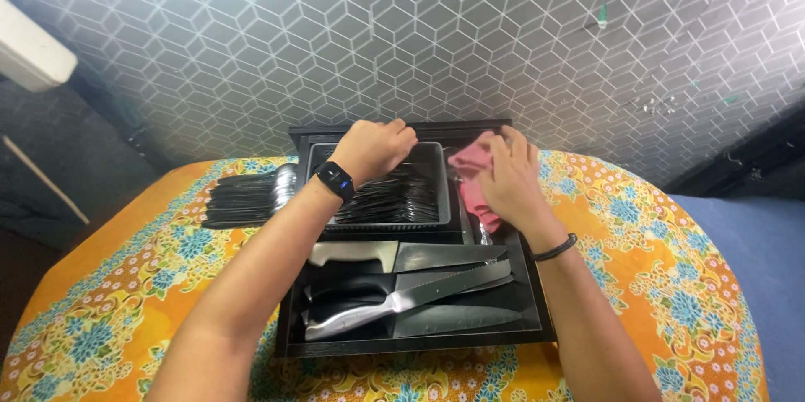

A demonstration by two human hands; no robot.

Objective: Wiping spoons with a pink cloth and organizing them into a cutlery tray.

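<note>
Black rectangular cutlery tray [537, 318], matte and hard-walled, set on a round table under an orange cloth [671, 285] printed with blue and white flowers. Far compartment, at 12 o'clock within the tray: a grey rectangular insert bin [436, 155] with rounded corners, holding a dense row of dark, glossy forks [402, 197]. Left hand [373, 146], black smartwatch [335, 180] at the wrist, rests knuckles-up on the bin's far rim at about 11 o'clock, fingers curled over the edge; whether they actually clamp the rim cannot be told. Right hand [507, 180], thin dark band [555, 248] at the wrist, lies at 1 o'clock on a pink cloth [470, 169], soft and crumpled, tucked in the narrow slot just right of the bin; the fingers press and partly gather the fabric. Near compartment, at 6 o'clock: several kitchen knives lying flat, among them a serrated knife [419, 295] with a smooth steel handle, laid diagonally over the others, and a broad blade with a pale handle [352, 253]. Outside the tray at 9 o'clock: a stack of dark spoons [247, 201] on the cloth. Behind, a grey wall [419, 33] patterned in white-lined hexagons.
</note>
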